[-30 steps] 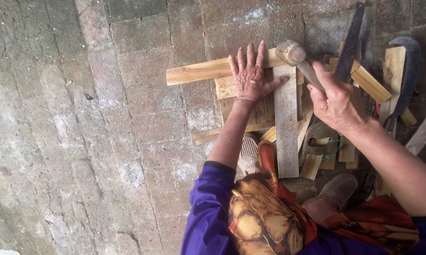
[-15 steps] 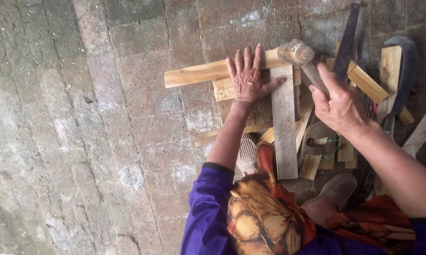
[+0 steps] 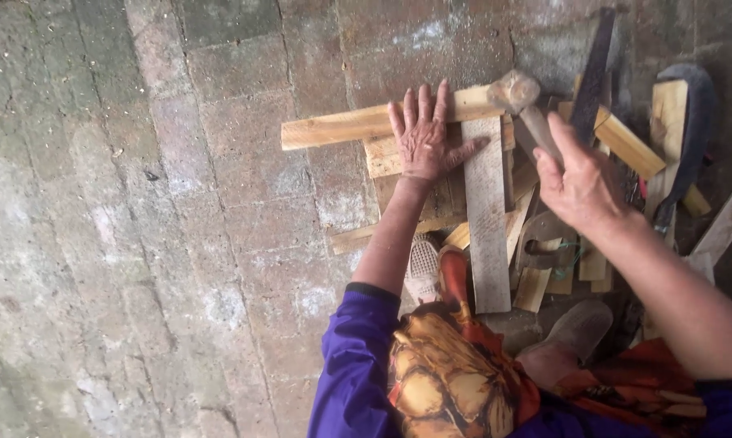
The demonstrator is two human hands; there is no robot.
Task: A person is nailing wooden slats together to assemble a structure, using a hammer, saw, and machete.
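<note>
Brick floor (image 3: 179, 203), left hand (image 3: 422, 134) spread flat on wooden boards (image 3: 486, 219), right hand (image 3: 581, 182) closed around hammer (image 3: 524, 101), head resting on top plank (image 3: 341, 126).

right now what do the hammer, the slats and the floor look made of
Hammer: dull grey metal head, likely steel; brown handle, probably wood. Slats: pale bare wood, grain showing, unpainted. Floor: worn grey-brown brick or stone pavers, joints visible, dusty.
</note>
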